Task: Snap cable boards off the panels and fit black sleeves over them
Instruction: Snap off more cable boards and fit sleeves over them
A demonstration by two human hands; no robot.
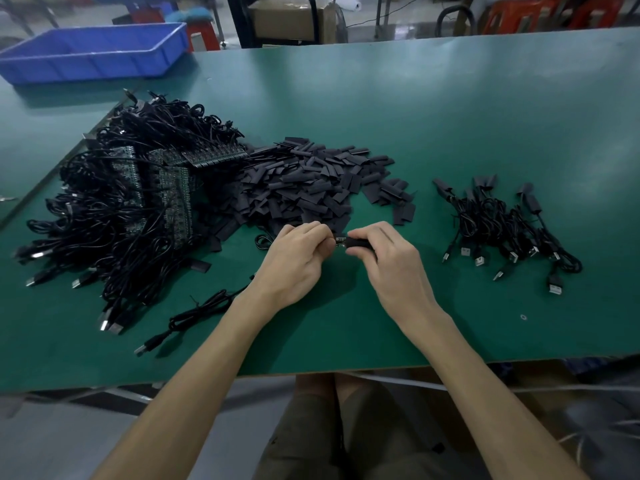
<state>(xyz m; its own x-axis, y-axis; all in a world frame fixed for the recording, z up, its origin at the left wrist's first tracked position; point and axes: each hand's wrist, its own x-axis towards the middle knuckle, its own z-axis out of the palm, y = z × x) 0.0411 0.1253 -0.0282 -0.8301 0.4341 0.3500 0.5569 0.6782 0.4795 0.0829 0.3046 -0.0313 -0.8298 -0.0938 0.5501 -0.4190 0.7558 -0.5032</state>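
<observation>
My left hand (298,261) pinches a small cable board (340,241) at the middle of the green table (450,116). My right hand (388,258) grips a black sleeve (360,244) whose open end meets the board. The board's black cable (194,317) trails left and down to a USB plug near the front edge. A heap of panels with attached cables (138,209) lies at the left. A pile of loose black sleeves (304,185) sits just beyond my hands.
A bundle of sleeved cables (509,226) lies to the right. A blue plastic bin (93,53) stands at the far left corner. A small ring (523,317) lies near the front right. Red stools and cardboard boxes stand beyond the table.
</observation>
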